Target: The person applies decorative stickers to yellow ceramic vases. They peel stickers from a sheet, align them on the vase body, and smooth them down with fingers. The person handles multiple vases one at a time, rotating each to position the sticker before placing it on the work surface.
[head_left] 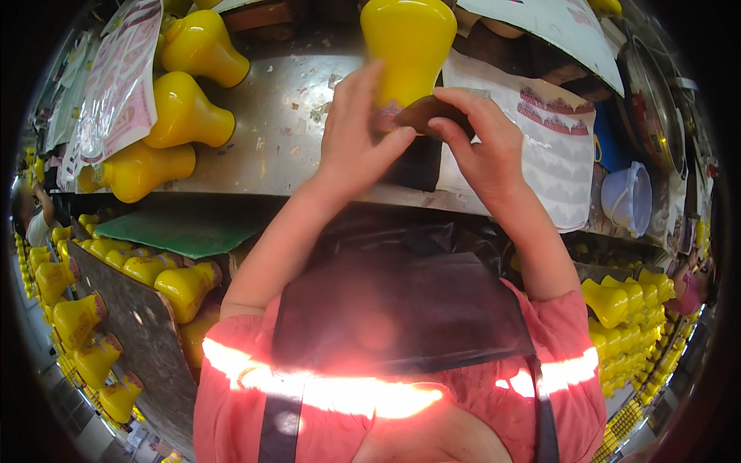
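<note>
A glossy yellow vase (407, 46) lies on its side, its narrower end toward me, with a pinkish printed band (388, 116) near that end. My left hand (351, 143) steadies it, with fingers stretched along its left side and the thumb at the near end. Between the thumb and fingers of my right hand (488, 143) is a thin, dark brown flexible piece (434, 116), bent and pressed at the band. Its exact kind is unclear. Part of the band is hidden behind this piece and my left thumb. Under the near end is a black block (413, 174).
Right of the vase lies a printed decal sheet (556, 166) on the metal table (270, 116). Several yellow vases (185, 112) lie at the left. A light-blue bucket (629, 199) stands at the right. A green board (181, 224) and stacked vases (617, 305) are below table level.
</note>
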The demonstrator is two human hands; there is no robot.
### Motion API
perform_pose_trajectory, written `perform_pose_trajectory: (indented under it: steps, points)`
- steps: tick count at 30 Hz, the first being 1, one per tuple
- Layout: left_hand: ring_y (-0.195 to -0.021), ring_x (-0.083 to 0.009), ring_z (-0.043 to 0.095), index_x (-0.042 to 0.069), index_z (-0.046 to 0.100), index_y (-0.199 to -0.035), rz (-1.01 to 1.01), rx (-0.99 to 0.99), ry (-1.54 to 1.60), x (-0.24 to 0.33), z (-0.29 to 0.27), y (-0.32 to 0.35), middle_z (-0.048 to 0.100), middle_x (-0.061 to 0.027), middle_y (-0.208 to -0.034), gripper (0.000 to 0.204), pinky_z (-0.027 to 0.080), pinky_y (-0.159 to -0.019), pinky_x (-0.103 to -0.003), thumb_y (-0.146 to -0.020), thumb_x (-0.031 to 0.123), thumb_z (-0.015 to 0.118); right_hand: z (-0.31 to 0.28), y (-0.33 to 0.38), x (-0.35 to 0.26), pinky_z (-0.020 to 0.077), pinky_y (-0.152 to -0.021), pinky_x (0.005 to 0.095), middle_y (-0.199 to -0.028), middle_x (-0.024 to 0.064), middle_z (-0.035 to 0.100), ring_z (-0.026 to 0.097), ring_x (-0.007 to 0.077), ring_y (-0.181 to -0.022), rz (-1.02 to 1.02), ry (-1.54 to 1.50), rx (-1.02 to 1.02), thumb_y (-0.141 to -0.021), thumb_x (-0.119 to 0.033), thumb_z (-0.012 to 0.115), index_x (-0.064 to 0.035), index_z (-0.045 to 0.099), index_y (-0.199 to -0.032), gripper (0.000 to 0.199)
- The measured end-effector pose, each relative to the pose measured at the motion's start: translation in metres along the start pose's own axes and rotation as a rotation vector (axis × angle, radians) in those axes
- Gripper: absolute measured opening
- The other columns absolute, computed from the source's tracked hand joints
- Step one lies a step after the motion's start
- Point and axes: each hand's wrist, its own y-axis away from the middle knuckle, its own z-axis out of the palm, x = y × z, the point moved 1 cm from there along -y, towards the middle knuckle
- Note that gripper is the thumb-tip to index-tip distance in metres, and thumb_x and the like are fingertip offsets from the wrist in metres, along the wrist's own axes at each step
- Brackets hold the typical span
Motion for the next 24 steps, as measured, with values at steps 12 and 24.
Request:
perform_pose_trajectory:
  steps: [12,24]
  points:
    - [-0.138,-0.0436,0.044,0.006,0.029,-0.158,0.021,-0.056,-0.158,-0.002,0.006,0.001,0.041,-0.0250,-0.151,0.107,0.039,-0.113,-0.050,-0.072,0.026,0.090,0.001,-0.003,0.019,0.0452,-0.078,0.0198,-0.092,-0.0002,0.065,0.057,0.0059,-0.084,0.997,-0.696,-0.204,-0.106,-0.027,0.050,0.0001,0.067,-0.128,0.038]
    - [-0.147,-0.0414,0.034,0.002,0.019,-0.162,-0.087,-0.130,0.117,-0.006,0.001,0.000,0.035,-0.0259,-0.158,0.079,0.028,-0.121,-0.046,-0.096,0.027,0.053,0.012,-0.002,-0.001,0.0463,-0.100,0.0294,-0.120,0.0114,0.071,0.061,0.0140,-0.112,0.775,-0.410,-0.462,-0.102,-0.038,0.062,-0.0007,0.054,-0.146,0.058]
